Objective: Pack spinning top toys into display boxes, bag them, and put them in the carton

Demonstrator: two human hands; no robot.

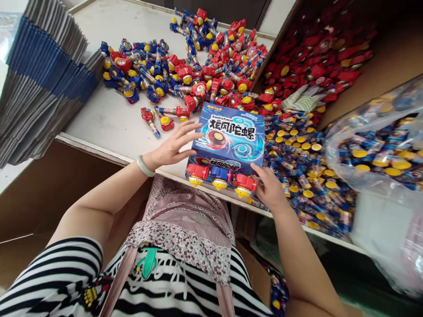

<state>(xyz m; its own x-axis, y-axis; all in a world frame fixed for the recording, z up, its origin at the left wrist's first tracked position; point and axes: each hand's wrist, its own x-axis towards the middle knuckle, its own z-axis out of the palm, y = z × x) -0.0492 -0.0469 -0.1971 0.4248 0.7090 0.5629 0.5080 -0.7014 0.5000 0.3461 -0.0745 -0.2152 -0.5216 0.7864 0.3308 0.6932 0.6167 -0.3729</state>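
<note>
A blue display box (231, 132) with spinning tops pictured on its lid lies at the table's front edge. Along its near side, a row of toy spinning tops (219, 177) in red and blue, with yellow tips, sticks out from under the lid. My left hand (176, 143) is open, fingers stretched out and reaching the box's left side. At the near right corner, my right hand (269, 189) has its fingers bent around the box beside the end red top. Part of those fingers is hidden.
Loose red and blue tops (198, 75) are heaped behind the box. Folded cartons (46, 75) stand stacked at left. On the right are a carton of red parts (320, 57) with a glove (304, 99), a pile of blue tubes (297, 163) and a clear plastic bag (380, 149).
</note>
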